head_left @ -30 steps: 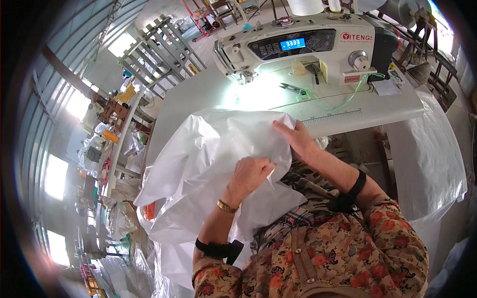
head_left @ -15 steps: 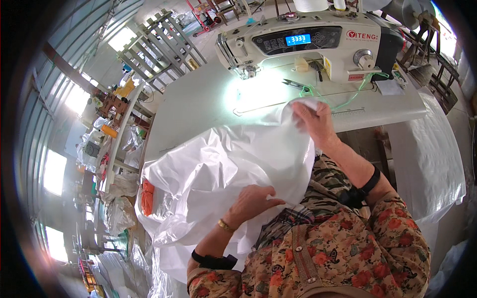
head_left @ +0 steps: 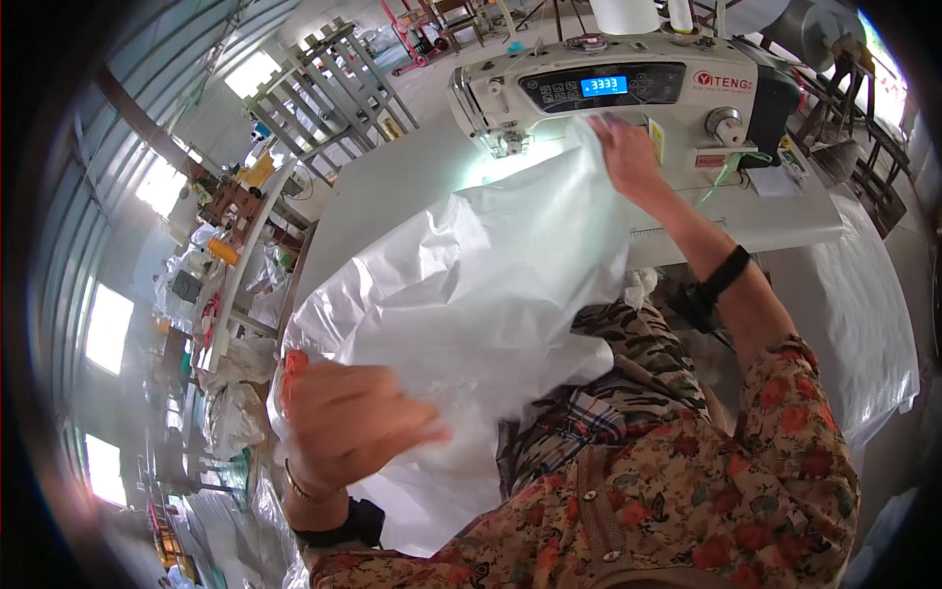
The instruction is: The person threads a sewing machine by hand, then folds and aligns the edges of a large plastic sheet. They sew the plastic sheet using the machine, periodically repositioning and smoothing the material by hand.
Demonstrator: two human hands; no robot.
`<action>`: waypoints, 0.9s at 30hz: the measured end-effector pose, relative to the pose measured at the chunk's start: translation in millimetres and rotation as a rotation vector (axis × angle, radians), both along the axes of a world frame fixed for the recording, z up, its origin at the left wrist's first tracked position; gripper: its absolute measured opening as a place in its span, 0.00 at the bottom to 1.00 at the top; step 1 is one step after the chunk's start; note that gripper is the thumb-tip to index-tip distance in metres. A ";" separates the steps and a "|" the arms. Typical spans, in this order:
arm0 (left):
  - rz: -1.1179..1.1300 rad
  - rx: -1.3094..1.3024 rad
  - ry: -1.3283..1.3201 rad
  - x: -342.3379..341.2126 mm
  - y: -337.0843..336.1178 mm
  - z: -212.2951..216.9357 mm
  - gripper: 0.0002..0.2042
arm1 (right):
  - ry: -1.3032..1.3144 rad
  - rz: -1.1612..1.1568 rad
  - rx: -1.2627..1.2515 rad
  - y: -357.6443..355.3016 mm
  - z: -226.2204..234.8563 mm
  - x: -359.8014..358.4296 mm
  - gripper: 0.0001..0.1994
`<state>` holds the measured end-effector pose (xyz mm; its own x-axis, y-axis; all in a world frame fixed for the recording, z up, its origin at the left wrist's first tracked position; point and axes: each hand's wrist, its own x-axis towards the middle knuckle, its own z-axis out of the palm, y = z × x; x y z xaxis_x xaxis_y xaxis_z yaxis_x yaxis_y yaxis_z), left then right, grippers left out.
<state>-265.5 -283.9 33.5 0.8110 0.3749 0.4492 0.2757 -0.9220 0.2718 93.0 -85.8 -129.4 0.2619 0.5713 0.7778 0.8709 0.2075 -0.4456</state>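
A large glossy white plastic sheet (head_left: 510,265) drapes over the sewing table's front edge and my lap. My right hand (head_left: 628,155) pinches its upper edge and holds it up in front of the sewing machine (head_left: 687,110). The raised sheet hides part of the lit sewing area below the machine's needle end (head_left: 508,143). My left hand (head_left: 358,422), smeared by motion, is above the sheet's left part, with its fingers too blurred to read. Beside its wrist an orange bundle (head_left: 292,369) peeks out, partly covered by the hand.
The pale sewing table (head_left: 383,196) reaches left of the machine. White thread cones (head_left: 626,16) stand behind it. More white sheeting (head_left: 834,304) hangs at the right. A grey slatted rack (head_left: 329,98) and a cluttered side bench (head_left: 240,265) stand to the left.
My right hand has lifted the sheet's edge up and forward toward the machine. My left hand has left the sheet's near edge and swung left, toward the orange bundle.
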 end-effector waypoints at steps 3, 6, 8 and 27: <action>-0.081 0.092 -0.287 20.8 -1.4 0.4 0.06 | 0.053 0.220 0.053 -17.3 37.5 -55.1 0.09; 0.011 0.052 -0.464 58.8 14.6 -30.1 0.05 | 0.259 0.770 0.085 -58.7 56.4 -117.3 0.10; 0.094 0.152 -0.469 84.4 43.5 -50.2 0.06 | 0.281 0.890 -0.047 -90.1 60.2 -122.8 0.13; 0.172 -0.306 -0.776 83.2 64.9 -92.2 0.07 | 0.241 1.070 -0.213 -158.6 47.6 -102.3 0.14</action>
<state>-182.3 -219.0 -58.8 0.2363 0.6600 0.7131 0.0377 -0.7396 0.6720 -9.3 -244.4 -81.7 -0.3142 0.7083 0.6321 0.1754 0.6977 -0.6946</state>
